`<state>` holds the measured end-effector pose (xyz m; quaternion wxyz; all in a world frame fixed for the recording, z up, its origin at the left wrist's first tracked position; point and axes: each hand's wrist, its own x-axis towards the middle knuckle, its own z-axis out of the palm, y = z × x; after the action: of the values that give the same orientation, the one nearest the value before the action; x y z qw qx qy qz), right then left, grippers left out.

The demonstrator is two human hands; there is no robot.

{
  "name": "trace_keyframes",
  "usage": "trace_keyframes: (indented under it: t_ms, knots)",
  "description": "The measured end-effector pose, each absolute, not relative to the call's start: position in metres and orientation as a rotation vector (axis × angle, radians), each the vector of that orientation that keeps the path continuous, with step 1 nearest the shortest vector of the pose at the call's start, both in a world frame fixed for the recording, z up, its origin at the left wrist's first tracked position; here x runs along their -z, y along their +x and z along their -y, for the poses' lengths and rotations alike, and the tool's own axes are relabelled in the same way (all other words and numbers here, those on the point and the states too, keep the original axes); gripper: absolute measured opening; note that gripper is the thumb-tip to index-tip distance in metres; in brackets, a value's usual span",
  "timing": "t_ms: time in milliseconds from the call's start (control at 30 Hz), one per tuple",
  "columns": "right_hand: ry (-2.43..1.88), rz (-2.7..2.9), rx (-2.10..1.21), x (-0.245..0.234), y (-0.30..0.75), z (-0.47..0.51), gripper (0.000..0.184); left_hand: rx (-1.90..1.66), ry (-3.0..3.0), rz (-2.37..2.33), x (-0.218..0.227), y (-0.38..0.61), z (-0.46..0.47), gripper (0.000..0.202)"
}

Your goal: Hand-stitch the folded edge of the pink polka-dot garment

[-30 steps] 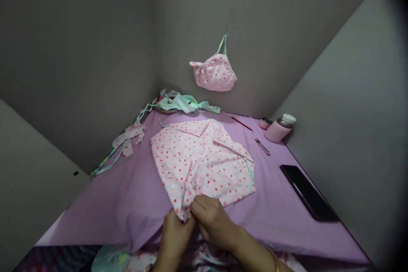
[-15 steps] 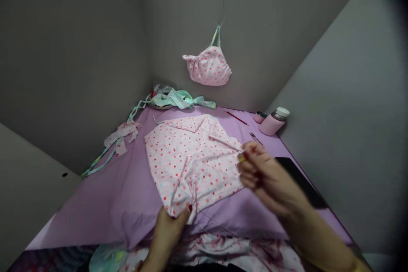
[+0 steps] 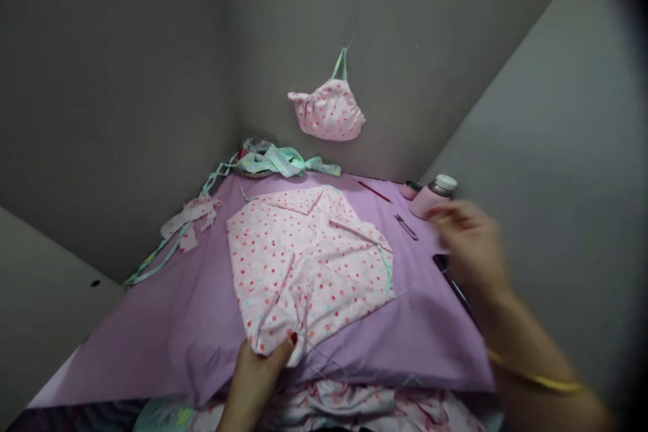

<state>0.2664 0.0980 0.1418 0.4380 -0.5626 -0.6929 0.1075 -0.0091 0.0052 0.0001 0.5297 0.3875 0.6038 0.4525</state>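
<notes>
Pale pink cloth with red dots (image 3: 324,263) lies spread on the purple cover, its near edge gathered into small folds. My left hand (image 3: 263,364) pinches that gathered edge between thumb and fingers. Fine pale thread (image 3: 329,359) trails from the folds over the cover. Raised to the right, away from the cloth, my right hand (image 3: 468,243) is closed in a pinch and smeared by motion. Whatever sits between its fingertips is too blurred to make out. Thread snips (image 3: 406,227) lie just left of this hand.
A red pencil (image 3: 373,190), a pink bottle with white cap (image 3: 430,197) and a dark flat device (image 3: 455,287) line the right side. Green fabric strips (image 3: 283,160) and pink scraps (image 3: 190,216) lie back left. A dotted pouch (image 3: 331,111) hangs by the wall.
My right hand has moved right and up, off the cloth's right edge, uncovering a green-trimmed border and the snips. My left hand keeps its hold on the near edge. The view has shifted slightly.
</notes>
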Motion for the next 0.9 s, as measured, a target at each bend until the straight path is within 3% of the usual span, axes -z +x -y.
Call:
trace_keyframes:
  t_ms: [100,200,300,433,567,900]
  knots:
    - [-1.303,2.052,-0.790,-0.082,0.210,-0.085,0.013,-1.114,0.914,-1.447,-0.002,-0.009,-0.006,0.049]
    - [-1.177,2.212,-1.226,-0.043,0.175,-0.068,0.023,-1.126,0.895,-1.459,-0.002,-0.008,-0.006,0.047]
    - [-1.103,2.191,-1.336,-0.030,0.167,-0.063,0.009,-1.147,0.890,-1.459,-0.002,-0.006,-0.006,0.044]
    - [-1.116,2.073,-1.368,-0.039,0.178,-0.073,0.016,-1.211,0.867,-1.458,-0.005,-0.002,-0.005,0.046]
    - [-1.226,1.971,-1.199,-0.064,0.191,-0.082,0.020,-1.212,0.859,-1.460,-0.009,-0.001,-0.005,0.048]
    - [-1.429,1.796,-0.163,-0.121,0.236,-0.114,0.020,-1.193,0.872,-1.473,-0.007,-0.003,-0.004,0.047]
